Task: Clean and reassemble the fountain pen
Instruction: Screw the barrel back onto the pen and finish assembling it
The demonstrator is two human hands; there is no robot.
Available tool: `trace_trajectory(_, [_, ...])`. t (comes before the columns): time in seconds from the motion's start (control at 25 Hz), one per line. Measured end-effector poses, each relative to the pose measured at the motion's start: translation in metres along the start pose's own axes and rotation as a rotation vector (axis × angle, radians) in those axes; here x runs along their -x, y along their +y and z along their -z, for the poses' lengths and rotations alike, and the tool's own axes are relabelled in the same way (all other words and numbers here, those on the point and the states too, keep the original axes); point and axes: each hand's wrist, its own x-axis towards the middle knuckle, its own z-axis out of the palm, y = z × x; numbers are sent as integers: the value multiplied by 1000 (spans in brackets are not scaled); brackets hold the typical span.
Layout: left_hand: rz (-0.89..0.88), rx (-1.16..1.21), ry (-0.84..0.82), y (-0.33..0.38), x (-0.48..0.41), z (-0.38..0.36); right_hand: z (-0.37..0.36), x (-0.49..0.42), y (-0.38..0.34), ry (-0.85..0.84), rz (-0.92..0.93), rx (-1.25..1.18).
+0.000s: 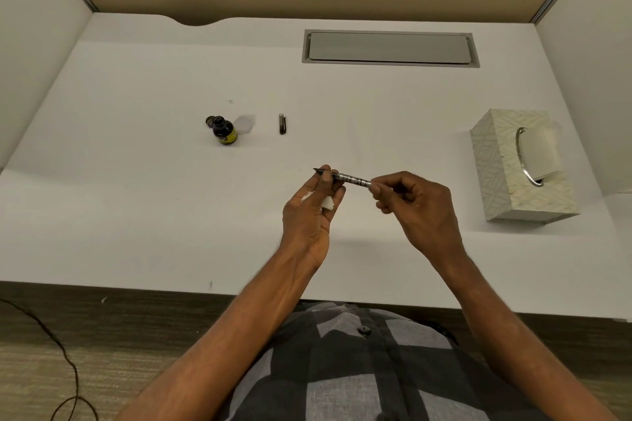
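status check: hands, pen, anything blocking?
Left hand pinches the pen near the nib, tissue scrap tucked in its fingers. Right hand grips the pen's back end. Pen cap off, beside the open ink bottle. Nothing blocking.

Both forearms are bare to past the elbow, and the left hand (309,212) and right hand (419,207) wear no rings, watch or gloves. The shirt (359,372) is a large grey-and-charcoal check, fastened down the front with a dark round button (364,329).
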Motion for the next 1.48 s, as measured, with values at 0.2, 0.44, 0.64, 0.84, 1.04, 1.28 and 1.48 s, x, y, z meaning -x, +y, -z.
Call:
trace_trajectory(0.2, [-54,-1,-43,4,-5,-3,-10,-2,-2,-30,-11,51])
trace_trajectory(0.44, [-13,-5,-35,3,-15,7,-14,-7,7,-126,-23,110])
trace_trajectory(0.64, [8,-60,-8,2,-29,16,-30,-20,20,-199,58,331])
trace_trajectory(0.84, [-15,-87,11,5,-53,15,-59,-47,19,-211,-36,361])
trace_trajectory(1.04, [-64,-261,81,3,-83,20,-88,-87,22,-253,-109,322])
trace_trajectory(1.28, [-95,-467,45,14,-133,19,-109,-129,40,-227,-103,365])
trace_trajectory(1.48, [-85,-703,20,15,-172,9,-126,-154,47,-72,-132,285])
